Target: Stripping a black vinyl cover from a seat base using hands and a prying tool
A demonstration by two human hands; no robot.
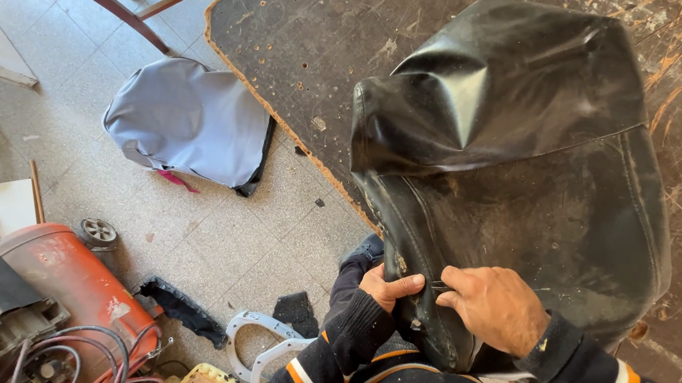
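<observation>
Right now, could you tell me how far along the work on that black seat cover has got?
The black seat cover already lies on the scratched worktable, its upper part loose and crumpled. In hand: the left hand and right hand pinch its near edge, working along the seam. The rest of that edge looks untouched. A grey seat cover lies on the floor.

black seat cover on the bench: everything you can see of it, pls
The black seat cover looks like worn, dusty vinyl or leather, creased and dented at its far end, with stitched seams running along it. It lies on the scratched dark workbench, its near edge overhanging toward the person. The left hand and right hand both pinch that near seam edge.
</observation>
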